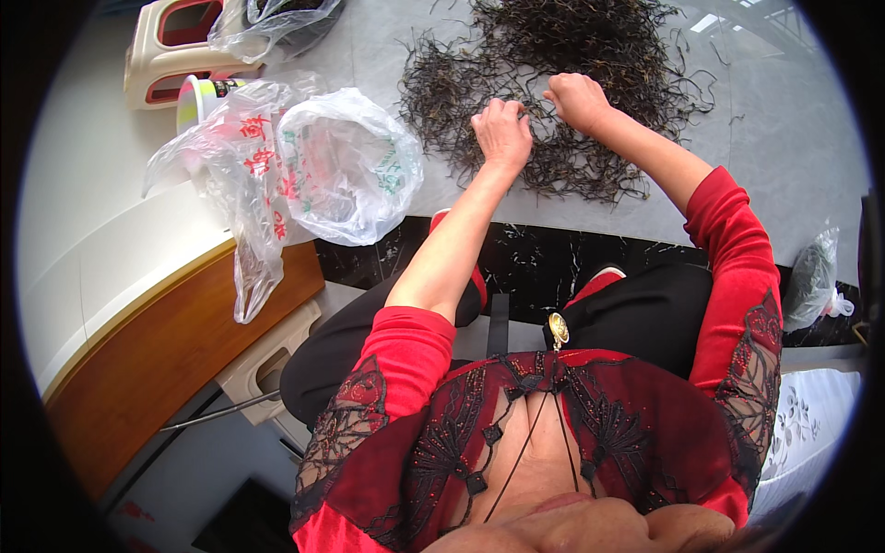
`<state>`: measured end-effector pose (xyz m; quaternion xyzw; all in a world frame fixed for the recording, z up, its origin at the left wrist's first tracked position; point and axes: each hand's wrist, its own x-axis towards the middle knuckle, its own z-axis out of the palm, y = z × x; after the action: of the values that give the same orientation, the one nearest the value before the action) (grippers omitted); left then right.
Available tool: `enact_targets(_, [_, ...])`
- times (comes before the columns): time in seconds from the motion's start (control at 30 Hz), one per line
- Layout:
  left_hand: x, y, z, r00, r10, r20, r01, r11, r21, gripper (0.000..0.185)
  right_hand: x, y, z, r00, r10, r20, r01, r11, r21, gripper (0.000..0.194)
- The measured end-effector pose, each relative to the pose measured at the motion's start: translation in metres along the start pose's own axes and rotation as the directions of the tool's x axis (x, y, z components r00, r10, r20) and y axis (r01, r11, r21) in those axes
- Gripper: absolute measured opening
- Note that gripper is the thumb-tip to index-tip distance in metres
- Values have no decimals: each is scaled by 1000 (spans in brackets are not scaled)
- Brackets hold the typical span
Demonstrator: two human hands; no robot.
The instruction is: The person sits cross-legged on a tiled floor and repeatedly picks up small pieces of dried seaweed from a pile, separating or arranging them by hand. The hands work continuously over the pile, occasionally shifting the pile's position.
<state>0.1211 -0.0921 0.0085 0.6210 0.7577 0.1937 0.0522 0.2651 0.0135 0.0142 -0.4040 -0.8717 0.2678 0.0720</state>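
Note:
Dark, thin, dried plant strands (442, 90) lie loosely spread over the grey tiled floor. A thicker heap of the same strands (574, 34) is just beyond. My left hand (502, 135) is over the thinner layer, its fingers bent and thumb near the index finger. To its right, my right hand (577, 100) hovers at the heap's near edge with curled fingers. Whether either hand pinches a strand is too small to tell. A pale floor patch shows between the hands. Left of the strands stands a container lined with a white plastic bag (346, 166), its mouth spread wide.
A clear bag with red print (259, 173) drapes beside the lined container. Behind are a white-and-yellow tub (190, 104) and a beige plastic stool (148, 59) bearing a bag (283, 31). A tied bag (812, 283) sits at right. Black marble edging (525, 263) crosses near my feet.

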Motion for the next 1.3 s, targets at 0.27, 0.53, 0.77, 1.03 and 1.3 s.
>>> enact_targets(0.27, [-9,19,25,990,94,106,-95,995,7,7,-15,6,8,968,132,-215,-88,975,204,17])
enact_targets(0.53, [-7,26,42,981,108,163,-114,993,30,7,-46,5,5,983,177,51,-184,953,241,15])
enact_targets(0.77, [-4,24,41,986,73,151,-77,997,21,11,-53,9,2,977,203,66,-213,947,239,14])
enact_targets(1.03, [-3,33,43,965,85,248,-90,996,11,14,-60,13,10,975,201,97,-218,948,230,14])
enact_targets(1.3, [1,40,43,938,-98,332,96,995,23,10,-63,12,3,973,177,148,-207,951,228,14])
